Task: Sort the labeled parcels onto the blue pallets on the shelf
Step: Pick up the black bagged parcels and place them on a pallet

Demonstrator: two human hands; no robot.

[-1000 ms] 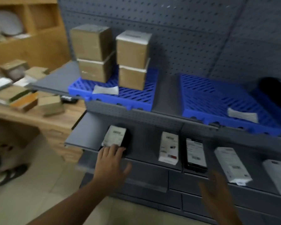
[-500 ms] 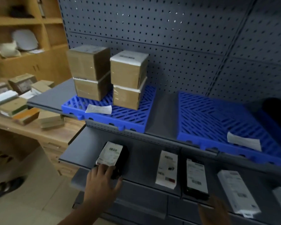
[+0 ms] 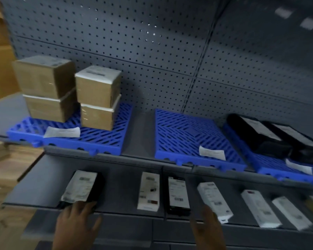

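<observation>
Three blue pallets sit on the upper shelf. The left pallet (image 3: 101, 139) bears several brown boxes (image 3: 98, 87) and a paper slip. The middle pallet (image 3: 181, 136) carries only a slip. The right pallet (image 3: 260, 165) holds black parcels (image 3: 264, 136). Several labeled parcels lie in a row on the lower shelf. My left hand (image 3: 76, 222) touches the near end of a black parcel with a white label (image 3: 81, 188), fingers straight. My right hand (image 3: 210, 230) hovers relaxed just below a white parcel (image 3: 213, 199) and holds nothing.
A grey pegboard (image 3: 152, 51) backs the shelves. The lower shelf (image 3: 40, 186) juts out toward me. More white parcels (image 3: 258, 208) lie to the right. A wooden table (image 3: 5, 170) and wooden shelving stand at the left.
The view has swung right and up, bringing the right pallet with black parcels into sight. My left hand stays at the black parcel's near end; my right hand has risen toward the white parcel.
</observation>
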